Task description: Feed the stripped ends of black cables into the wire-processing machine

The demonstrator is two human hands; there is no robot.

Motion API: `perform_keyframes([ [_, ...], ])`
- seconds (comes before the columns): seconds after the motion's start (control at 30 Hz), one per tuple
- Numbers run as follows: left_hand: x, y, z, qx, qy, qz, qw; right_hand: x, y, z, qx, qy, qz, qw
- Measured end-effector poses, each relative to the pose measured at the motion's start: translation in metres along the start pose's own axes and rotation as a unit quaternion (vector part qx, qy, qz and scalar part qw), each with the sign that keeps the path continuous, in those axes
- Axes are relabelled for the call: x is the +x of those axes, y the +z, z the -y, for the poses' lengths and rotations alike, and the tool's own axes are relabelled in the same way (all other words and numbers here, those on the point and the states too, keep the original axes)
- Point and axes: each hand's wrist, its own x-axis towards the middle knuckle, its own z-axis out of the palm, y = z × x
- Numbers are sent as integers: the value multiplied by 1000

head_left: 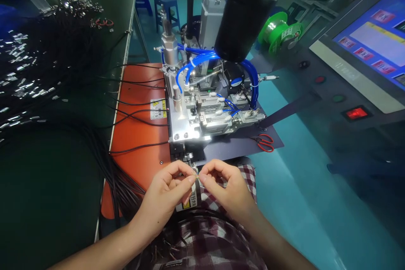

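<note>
My left hand (172, 185) and my right hand (226, 183) meet in front of the machine, thumbs and forefingers pinched tip to tip. Between the fingertips shows a tiny gold-coloured piece (197, 176), too small to name. Just beyond the fingers is the near end of the soldering-type machine (218, 122), with metal slides and blue air tubes (202, 57). Several black cables (139, 147) lie across the orange plate (139, 130), their ends set along the machine's left edge. A labelled strip (193, 196) lies partly hidden behind my left hand.
Left, a dark table (41, 190) carries a large heap of black cables (57, 50) with shiny ends. Red-handled scissors (265, 142) rest on the grey plate at right. A green spool (278, 31) stands behind. A control panel with a screen (373, 46) juts in from the right.
</note>
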Motion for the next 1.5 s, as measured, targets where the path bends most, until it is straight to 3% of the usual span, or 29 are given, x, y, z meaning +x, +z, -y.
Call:
perform_keyframes([
  [0.23, -2, 1, -2, -8, -1, -2, 1000, -1, 5, -4, 71, 17, -16, 997],
  [0.43, 0, 2, 0, -43, 0, -2, 999, 2, 14, -17, 224, 103, 25, 969],
  [0.8, 0, 1, -1, -8, -7, -2, 1000, -3, 14, -9, 148, 16, -12, 989],
  [1.0, -1, 2, -4, 2, -5, -8, 1000, -2, 17, -14, 224, 51, -2, 973],
  [1.5, 0, 2, -1, -28, -7, -10, 1000, -1, 23, -20, 280, 61, -8, 958],
])
